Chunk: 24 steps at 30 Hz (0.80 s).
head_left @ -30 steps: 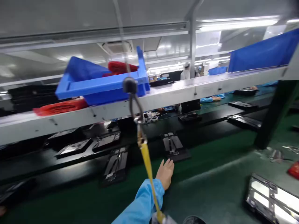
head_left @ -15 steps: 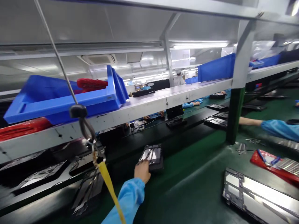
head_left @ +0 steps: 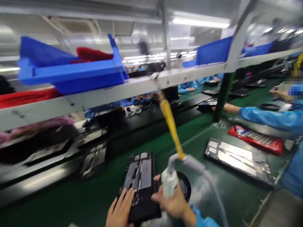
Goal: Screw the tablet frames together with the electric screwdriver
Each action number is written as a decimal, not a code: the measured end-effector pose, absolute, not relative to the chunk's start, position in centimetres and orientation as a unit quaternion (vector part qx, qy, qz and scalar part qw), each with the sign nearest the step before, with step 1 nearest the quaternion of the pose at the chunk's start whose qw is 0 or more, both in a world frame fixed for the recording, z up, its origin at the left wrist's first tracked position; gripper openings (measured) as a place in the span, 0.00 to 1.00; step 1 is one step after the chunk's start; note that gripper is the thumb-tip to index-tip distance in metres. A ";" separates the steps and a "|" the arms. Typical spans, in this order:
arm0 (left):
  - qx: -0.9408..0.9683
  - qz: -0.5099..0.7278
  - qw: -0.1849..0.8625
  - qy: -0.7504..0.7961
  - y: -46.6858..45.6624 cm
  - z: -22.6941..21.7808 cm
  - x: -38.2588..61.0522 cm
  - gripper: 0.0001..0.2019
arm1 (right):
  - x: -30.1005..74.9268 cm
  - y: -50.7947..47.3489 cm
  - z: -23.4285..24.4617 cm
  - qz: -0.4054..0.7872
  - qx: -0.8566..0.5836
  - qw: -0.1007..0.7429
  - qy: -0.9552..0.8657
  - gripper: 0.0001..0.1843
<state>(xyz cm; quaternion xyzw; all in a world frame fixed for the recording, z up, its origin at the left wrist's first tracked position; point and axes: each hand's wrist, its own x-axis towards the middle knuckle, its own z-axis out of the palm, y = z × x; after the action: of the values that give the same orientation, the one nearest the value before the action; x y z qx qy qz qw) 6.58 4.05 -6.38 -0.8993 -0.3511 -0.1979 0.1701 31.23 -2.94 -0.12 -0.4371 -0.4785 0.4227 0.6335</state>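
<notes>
A black tray [head_left: 142, 183] with a metal part in it lies on the green table straight in front of me. My left hand [head_left: 120, 211] rests on its near left edge with the fingers stretched out flat. My right hand [head_left: 172, 201] is closed round a white hand tool [head_left: 169, 181] just right of the tray. A yellow strap [head_left: 170, 126] and a white hose [head_left: 208, 179] run from the tool; the strap goes up to the shelf rail. A round black dish [head_left: 186, 186] sits behind the tool.
A long metal plate [head_left: 239, 159] and a red tray [head_left: 255, 138] lie to the right, where a co-worker's blue sleeve [head_left: 265, 116] reaches in. Black trays ride the dark conveyor [head_left: 94, 148] at the left. A blue bin [head_left: 71, 71] stands on the shelf above.
The black tray has come off the conveyor onto the green table near me. My right hand with the tool has entered the view. The camera has swung right and down.
</notes>
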 end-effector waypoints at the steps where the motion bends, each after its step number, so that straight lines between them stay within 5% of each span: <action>1: -0.897 -0.204 0.169 -0.353 1.8 -6.0 6.4 0.49 | 32.1 -3.1 -0.4 0.404 -0.451 0.667 -0.434 0.27; 9: -0.914 -0.183 0.126 -0.340 -9.7 -6.1 6.7 0.30 | 38.7 -2.8 -1.5 0.292 -0.493 0.712 -0.406 0.17; 17: -0.930 -0.081 -0.045 -0.355 -9.8 -4.3 12.4 0.45 | 37.9 -1.6 -2.1 0.267 -0.515 0.697 -0.421 0.17; 24: -0.913 -0.218 -0.012 -0.344 -11.3 -6.0 15.8 0.26 | 37.5 -1.4 -2.4 0.274 -0.523 0.684 -0.428 0.17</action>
<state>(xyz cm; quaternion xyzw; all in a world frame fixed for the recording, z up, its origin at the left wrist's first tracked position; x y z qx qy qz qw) 15.83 -11.28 -5.97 -0.9134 -0.3437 -0.2179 -0.0122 37.49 -1.37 -2.42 -0.5232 -0.4284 0.2743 0.6837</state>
